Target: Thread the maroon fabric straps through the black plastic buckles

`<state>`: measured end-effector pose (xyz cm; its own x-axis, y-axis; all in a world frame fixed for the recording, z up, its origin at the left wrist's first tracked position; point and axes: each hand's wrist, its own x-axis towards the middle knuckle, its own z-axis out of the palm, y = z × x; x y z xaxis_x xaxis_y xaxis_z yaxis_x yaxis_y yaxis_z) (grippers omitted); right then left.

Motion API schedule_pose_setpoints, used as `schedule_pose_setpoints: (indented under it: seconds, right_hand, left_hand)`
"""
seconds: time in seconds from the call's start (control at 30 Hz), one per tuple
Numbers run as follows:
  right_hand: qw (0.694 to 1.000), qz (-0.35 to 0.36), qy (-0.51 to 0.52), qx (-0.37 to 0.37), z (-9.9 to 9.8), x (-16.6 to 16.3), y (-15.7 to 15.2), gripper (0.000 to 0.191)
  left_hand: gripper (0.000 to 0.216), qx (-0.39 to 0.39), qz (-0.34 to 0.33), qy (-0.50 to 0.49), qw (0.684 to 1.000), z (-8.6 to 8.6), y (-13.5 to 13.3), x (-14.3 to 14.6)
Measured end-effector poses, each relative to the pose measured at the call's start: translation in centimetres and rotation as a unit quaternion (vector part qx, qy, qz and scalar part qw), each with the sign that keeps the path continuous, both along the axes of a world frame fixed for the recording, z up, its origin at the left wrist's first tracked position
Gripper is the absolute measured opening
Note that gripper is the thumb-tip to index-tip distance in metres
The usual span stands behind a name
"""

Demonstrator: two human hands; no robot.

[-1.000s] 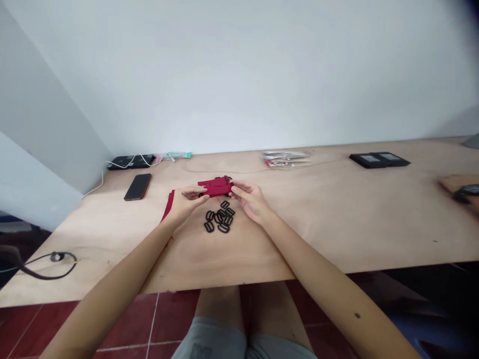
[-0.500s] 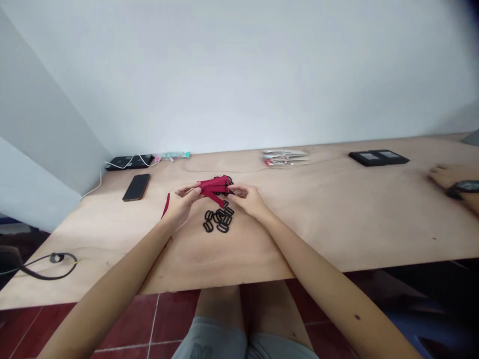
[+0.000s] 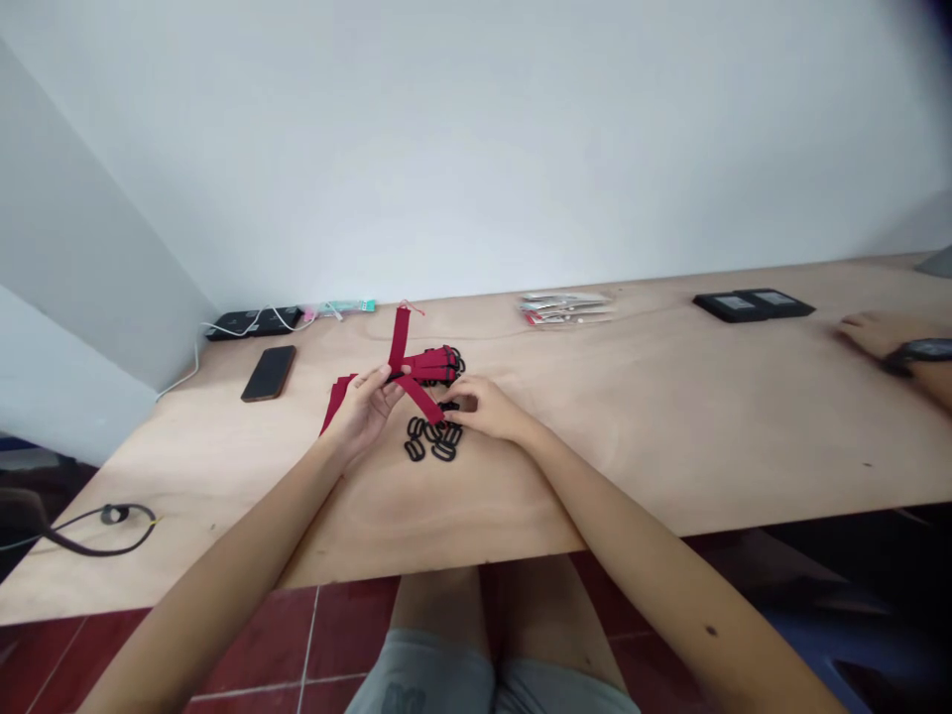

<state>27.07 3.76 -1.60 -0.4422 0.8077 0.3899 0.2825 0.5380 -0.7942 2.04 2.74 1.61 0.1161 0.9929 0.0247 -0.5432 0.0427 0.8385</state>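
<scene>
A pale wooden tabletop [image 3: 669,426] meets a white wall [image 3: 476,149] above a red tiled floor [image 3: 253,650]; clock positions are taken from the heap of black slider buckles [image 3: 444,451]. The left hand [image 3: 370,402], at 10 o'clock, grasps a red fabric strip [image 3: 422,398] between its fingers at a black fitting; one red length rises toward 12 o'clock, another slants toward 4. The right hand [image 3: 487,407], at 2 o'clock, has curled fingers at the strip's lower end, beside the heap; whether they grip strip or buckle cannot be told. At 12 o'clock lies a bundle of red strips [image 3: 427,369] fitted with black buckles; further red strips [image 3: 338,395] lie near 10, partly behind the left hand. A dark-screened smartphone [image 3: 269,374] lies near 10, with a black device [image 3: 253,322] and white cable beyond. Flat packets [image 3: 566,309] lie between 1 and 2; two black cases [image 3: 763,304], near 2, bear whitish labels too small to read. Near 3, a co-worker's hand [image 3: 867,332] rests below a black wristwatch [image 3: 926,350]. Dark lettering on the grey shorts [image 3: 427,679], at 6, is illegible.
</scene>
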Motion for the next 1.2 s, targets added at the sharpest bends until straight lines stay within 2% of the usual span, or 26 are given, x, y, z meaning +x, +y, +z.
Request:
schedule_pose_setpoints:
  seconds: [0.03, 0.07, 0.2, 0.27, 0.4, 0.5, 0.63, 0.73, 0.83, 0.9, 1.0, 1.07, 1.1, 1.2]
  right_hand:
    - [1.000, -0.001, 0.014, 0.001, 0.2, -0.1, 0.0, 0.012]
    - [0.999, -0.005, 0.032, -0.002, 0.4, -0.3, -0.1, 0.014]
    - [0.989, -0.003, 0.125, -0.083, 1.4, -0.9, -0.7, 0.050]
    - [0.978, 0.025, 0.152, -0.142, 1.8, -1.1, -1.1, 0.055]
    - [0.964, 0.078, 0.153, -0.201, 2.0, -1.2, -1.8, 0.042]
    - [0.955, 0.096, 0.173, -0.220, 2.0, -0.8, -1.8, 0.037]
    - [0.925, 0.109, 0.255, -0.259, 2.5, 0.0, -1.9, 0.035]
    - [0.897, 0.104, 0.313, -0.294, 3.0, 0.3, -2.0, 0.035]
    - [0.875, 0.093, 0.376, -0.291, 3.2, 0.6, -1.8, 0.031]
    - [0.869, 0.066, 0.405, -0.277, 3.2, 0.7, -1.5, 0.029]
    - [0.867, 0.022, 0.419, -0.270, 3.1, 0.9, -1.2, 0.029]
    - [0.866, 0.020, 0.415, -0.278, 3.1, 1.0, -1.2, 0.029]
    - [0.865, 0.028, 0.412, -0.284, 3.0, 1.0, -1.2, 0.029]
    - [0.867, 0.063, 0.390, -0.303, 2.7, 0.7, -1.4, 0.029]
  left_hand:
    - [0.025, 0.006, -0.003, 0.012, 1.000, -0.1, -0.1, 0.1]
    - [0.028, 0.015, -0.008, 0.027, 1.000, -0.2, -0.3, 0.3]
    - [0.042, 0.056, -0.046, 0.088, 0.993, -0.6, -1.0, 1.1]
    - [0.047, 0.071, -0.060, 0.117, 0.989, -0.9, -1.4, 1.5]
    - [0.056, 0.082, -0.055, 0.169, 0.981, -1.3, -1.7, 1.8]
    - [0.064, 0.076, -0.043, 0.152, 0.985, -1.1, -1.5, 1.7]
    - [0.067, 0.054, 0.012, 0.135, 0.989, -0.6, -0.9, 1.3]
    - [0.067, 0.055, 0.052, 0.173, 0.982, -0.5, -0.7, 1.0]
    - [0.064, 0.085, 0.064, 0.221, 0.969, -0.6, -0.7, 0.9]
    - [0.054, 0.120, 0.063, 0.260, 0.956, -0.7, -0.8, 0.9]
    - [0.034, 0.196, 0.021, 0.376, 0.905, -0.8, -1.1, 0.8]
    - [0.027, 0.239, -0.029, 0.433, 0.869, -0.8, -1.5, 0.8]
    - [0.027, 0.252, -0.052, 0.441, 0.860, -0.8, -1.8, 0.9]
    - [0.037, 0.264, -0.082, 0.421, 0.864, -0.3, -2.6, 1.3]
